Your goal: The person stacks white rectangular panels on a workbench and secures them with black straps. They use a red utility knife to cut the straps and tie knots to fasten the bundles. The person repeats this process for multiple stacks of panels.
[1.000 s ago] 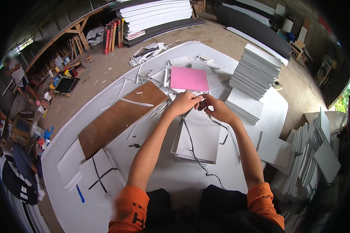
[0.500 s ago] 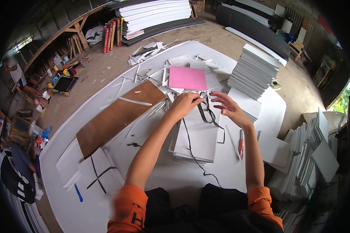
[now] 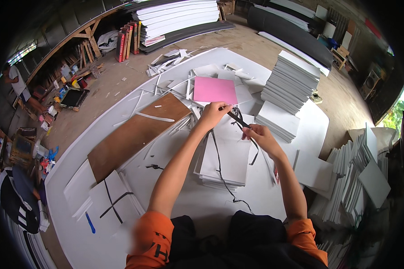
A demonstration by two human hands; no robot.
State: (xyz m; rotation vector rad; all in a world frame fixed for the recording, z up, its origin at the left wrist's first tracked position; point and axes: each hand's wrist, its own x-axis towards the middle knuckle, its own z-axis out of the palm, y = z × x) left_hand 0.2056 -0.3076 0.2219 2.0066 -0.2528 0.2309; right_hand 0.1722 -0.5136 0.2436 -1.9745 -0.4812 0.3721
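A black strap [image 3: 238,118] runs between my two hands above a short stack of white boards [image 3: 224,159]. My left hand [image 3: 214,114] pinches its upper end, close to the pink board [image 3: 214,91]. Lower and to the right, the fingers of my right hand [image 3: 258,134] are closed on the same strap. A thin black cord [image 3: 219,172] trails from below my left hand across the boards to the near side. Tangled black loops hang behind the strap, partly hidden by my hands.
A tall stack of grey-white boards [image 3: 289,83] stands at the right. On the left lie a brown board [image 3: 139,134], a board bundle tied with black straps [image 3: 112,197] and a blue tool [image 3: 90,223]. White offcuts [image 3: 170,60] are scattered beyond. A person [image 3: 18,83] is at far left.
My right hand has gone from open, fingers spread, to gripping the strap, and has moved slightly down. The strap is now drawn straight between both hands.
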